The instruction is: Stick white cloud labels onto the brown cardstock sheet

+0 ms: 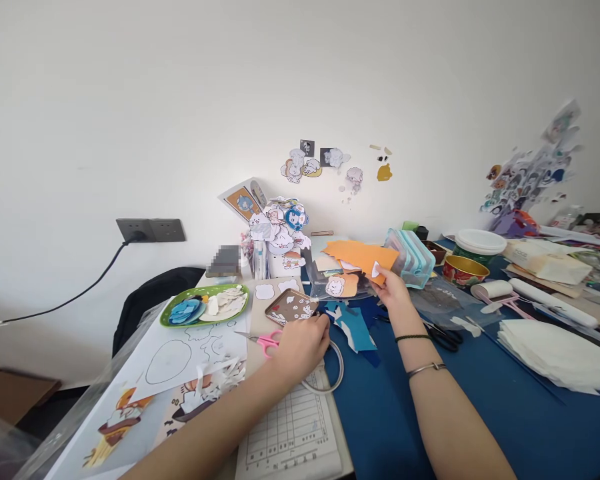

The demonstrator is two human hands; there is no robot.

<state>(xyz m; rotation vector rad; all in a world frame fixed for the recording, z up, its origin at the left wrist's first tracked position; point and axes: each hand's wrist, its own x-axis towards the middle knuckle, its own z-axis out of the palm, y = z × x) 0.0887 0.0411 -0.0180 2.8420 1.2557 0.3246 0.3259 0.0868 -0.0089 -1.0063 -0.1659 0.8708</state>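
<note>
My right hand (393, 291) grips an orange sheet of paper (357, 255) with a ragged upper edge. A small white paper piece (375, 269) shows on the sheet by my thumb. Lower and further left, my left hand (304, 343) is closed, fingers curled and turned down; I cannot make out what is in them. Pink-handled scissors (268, 343) lie just left of that hand, blades pointing left. Behind it is a small brown tray (283, 304) with tiny white cutouts. A roll of tape (341, 373) partly shows beneath my left wrist. Torn blue paper (356, 325) lies between the hands.
A green tray (167, 316) of blue and white pieces stands left. Printed sheets (290, 433) lie in front. A teal-edged clear box (414, 259), a gold tin (465, 269), black scissors (446, 337) and a white paper stack (555, 350) are right. Picture cutouts (311, 167) hang on the wall.
</note>
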